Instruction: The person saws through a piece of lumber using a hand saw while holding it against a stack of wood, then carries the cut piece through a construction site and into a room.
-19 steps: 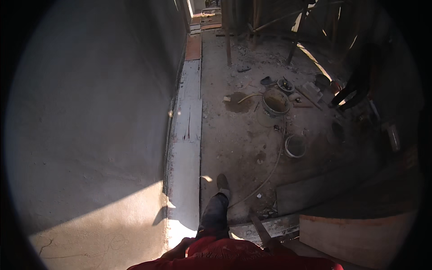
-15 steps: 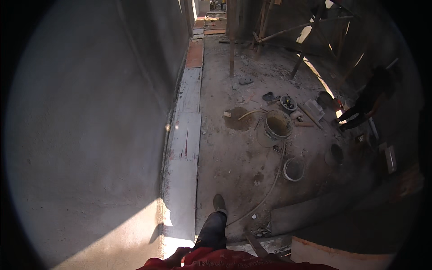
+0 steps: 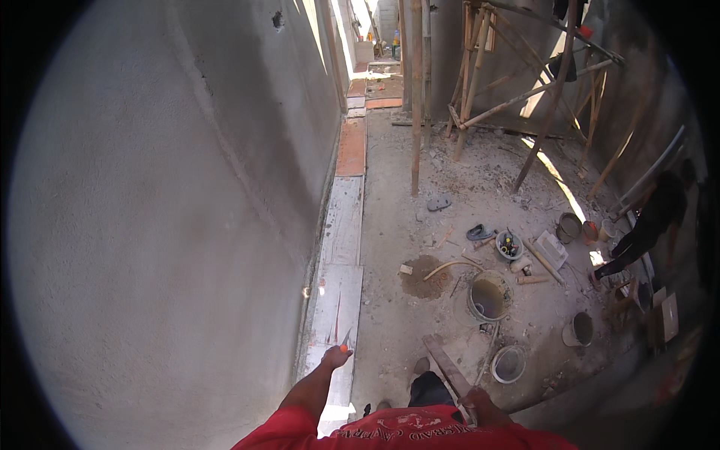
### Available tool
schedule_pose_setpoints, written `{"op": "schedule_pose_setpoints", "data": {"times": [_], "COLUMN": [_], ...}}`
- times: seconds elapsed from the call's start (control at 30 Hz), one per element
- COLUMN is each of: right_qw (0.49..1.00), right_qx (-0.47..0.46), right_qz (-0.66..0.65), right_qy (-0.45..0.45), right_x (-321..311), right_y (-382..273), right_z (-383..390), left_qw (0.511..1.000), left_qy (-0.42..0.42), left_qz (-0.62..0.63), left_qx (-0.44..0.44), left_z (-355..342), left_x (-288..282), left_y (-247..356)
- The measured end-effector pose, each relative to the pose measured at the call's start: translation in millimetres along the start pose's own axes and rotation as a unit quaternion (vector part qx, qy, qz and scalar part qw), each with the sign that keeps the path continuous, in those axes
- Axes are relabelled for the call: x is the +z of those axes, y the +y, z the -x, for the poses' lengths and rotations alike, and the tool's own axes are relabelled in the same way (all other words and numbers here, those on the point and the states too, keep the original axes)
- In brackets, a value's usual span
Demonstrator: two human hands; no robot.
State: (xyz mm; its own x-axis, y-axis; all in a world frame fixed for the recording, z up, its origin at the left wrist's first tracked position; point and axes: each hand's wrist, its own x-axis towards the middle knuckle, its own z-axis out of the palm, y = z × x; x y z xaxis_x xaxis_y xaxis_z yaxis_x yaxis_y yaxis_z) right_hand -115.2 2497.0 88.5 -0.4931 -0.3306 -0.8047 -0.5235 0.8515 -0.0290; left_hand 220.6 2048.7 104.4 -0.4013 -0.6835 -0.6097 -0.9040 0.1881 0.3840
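Note:
Stretched out ahead on the left, my left hand [image 3: 337,357] is closed around a small trowel [image 3: 346,339] with a narrow pointed blade and an orange part at its handle. It is over the row of white boards [image 3: 335,292] along the wall's foot. Low on the right, my right hand [image 3: 484,407] grips the near end of a brown wooden board [image 3: 448,366], which slants away over the floor. Part of that hand is in shadow. My shoe [image 3: 421,365] shows between my hands.
A grey plastered wall [image 3: 187,247] rises on the left. Right of centre stand a large bucket [image 3: 489,298] of murky liquid, a smaller bucket [image 3: 508,365] and a tool basin [image 3: 509,245]. Bamboo poles [image 3: 417,112] stand ahead. A person [image 3: 652,221] in dark clothes bends at the right.
Both hands have come into view, the left with the trowel, the right with the wooden board. The view has shifted, and buckets and boards appear lower and further right.

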Motion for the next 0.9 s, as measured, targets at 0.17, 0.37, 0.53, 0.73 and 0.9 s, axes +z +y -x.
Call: {"op": "schedule_pose_setpoints", "data": {"times": [0.17,0.37,0.53,0.73,0.9], "right_qw": [0.994,0.99,1.0,0.997,0.991], "right_qx": [-0.015,-0.054,-0.011,-0.018,-0.035], "right_qz": [-0.102,-0.024,-0.004,0.066,0.12], "right_qy": [0.045,0.13,0.015,-0.035,-0.039], "right_x": [-68,-243,-432,-531,-573], "right_y": [-43,-75,-153,-218,-266], "right_z": [-159,-284,-302,-404,-500], "left_qw": [0.998,0.983,0.939,0.934,0.937], "left_qy": [0.042,-0.003,-0.098,-0.162,-0.161], "left_qz": [0.014,0.046,0.15,0.134,0.159], "left_qx": [-0.042,-0.18,-0.294,-0.287,-0.266], "left_z": [-112,-160,-164,-245,-452], "left_x": [-64,-82,-60,-118,-217], "left_y": [61,81,37,76,105]}}
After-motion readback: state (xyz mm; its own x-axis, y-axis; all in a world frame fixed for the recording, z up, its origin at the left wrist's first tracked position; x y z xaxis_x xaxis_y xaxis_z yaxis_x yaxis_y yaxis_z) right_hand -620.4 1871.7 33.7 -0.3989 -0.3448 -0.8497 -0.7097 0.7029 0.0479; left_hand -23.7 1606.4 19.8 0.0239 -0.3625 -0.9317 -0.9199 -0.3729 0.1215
